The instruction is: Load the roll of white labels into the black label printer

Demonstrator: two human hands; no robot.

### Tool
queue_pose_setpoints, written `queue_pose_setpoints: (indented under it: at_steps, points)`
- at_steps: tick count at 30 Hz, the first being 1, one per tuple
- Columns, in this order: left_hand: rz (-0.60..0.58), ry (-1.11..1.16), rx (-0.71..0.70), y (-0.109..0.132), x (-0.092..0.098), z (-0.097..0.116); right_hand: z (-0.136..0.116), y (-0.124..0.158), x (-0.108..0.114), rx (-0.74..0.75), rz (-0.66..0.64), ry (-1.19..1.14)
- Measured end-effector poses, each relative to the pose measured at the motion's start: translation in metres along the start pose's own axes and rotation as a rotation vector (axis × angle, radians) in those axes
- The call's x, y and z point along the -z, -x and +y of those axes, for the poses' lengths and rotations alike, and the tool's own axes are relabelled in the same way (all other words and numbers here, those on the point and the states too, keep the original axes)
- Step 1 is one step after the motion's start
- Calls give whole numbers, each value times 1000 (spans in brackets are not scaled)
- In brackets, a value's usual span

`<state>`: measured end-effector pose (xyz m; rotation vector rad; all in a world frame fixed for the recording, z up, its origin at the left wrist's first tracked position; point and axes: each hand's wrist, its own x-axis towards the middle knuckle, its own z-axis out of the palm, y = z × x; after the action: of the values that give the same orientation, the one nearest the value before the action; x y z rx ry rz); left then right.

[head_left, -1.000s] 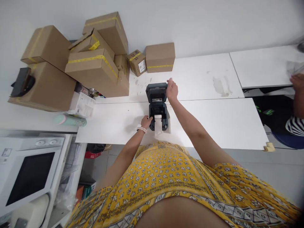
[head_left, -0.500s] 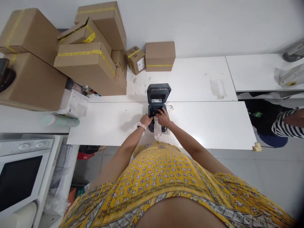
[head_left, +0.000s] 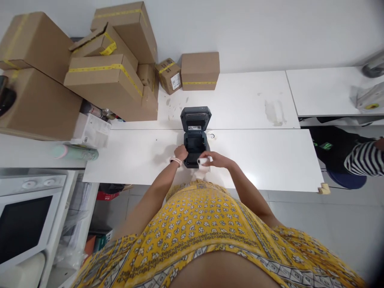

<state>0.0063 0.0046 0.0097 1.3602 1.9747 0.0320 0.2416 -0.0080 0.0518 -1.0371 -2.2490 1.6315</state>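
Note:
A dark grey label printer (head_left: 196, 154) stands on the white table with its lid (head_left: 196, 116) raised and its inner compartment visible. My left hand (head_left: 181, 152), with a pale band on the wrist, is closed at the printer's left side and grips its edge. Between the fingers of my right hand (head_left: 218, 159) is a small white paper roll (head_left: 203, 161), held over the front right of the printer. A loose strip of paper (head_left: 201, 173) hangs from the roll toward the table's front edge.
Cardboard boxes (head_left: 96, 80) with yellow tape are stacked at the left, and two smaller ones (head_left: 200, 70) stand by the wall. A green bottle (head_left: 76, 153) lies at the left. A microwave (head_left: 27, 220) is lower left. Another person's striped sleeve (head_left: 364, 158) shows at the right.
My right hand has lifted the paper roll out of the printer's compartment and moved it toward me and right. My left hand stays at the printer's left side.

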Motion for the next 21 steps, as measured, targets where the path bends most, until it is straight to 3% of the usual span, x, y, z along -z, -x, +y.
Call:
queue_pose_setpoints:
  at_steps: [2, 5, 9, 11, 13, 17, 21]
  points:
    - [10, -103, -27, -1, -1, -1, 0, 47, 10, -10, -35, -262]
    - [28, -204, -49, -3, -4, -3, 10, 106, 14, -86, 87, -515]
    - [40, -230, -37, -7, -6, -4, 27, 140, 11, -115, 348, -639]
    - [36, -236, -17, -7, -6, -4, 33, 138, 13, -114, 407, -631]
    - [33, -242, -4, -7, -6, -3, 38, 126, 17, -121, 386, -612]
    - [38, -253, -10, -7, -6, -3, 62, 83, 20, -139, 325, -547]
    - [34, -251, -8, -7, -5, -3, 103, 36, 11, -174, 432, -474]
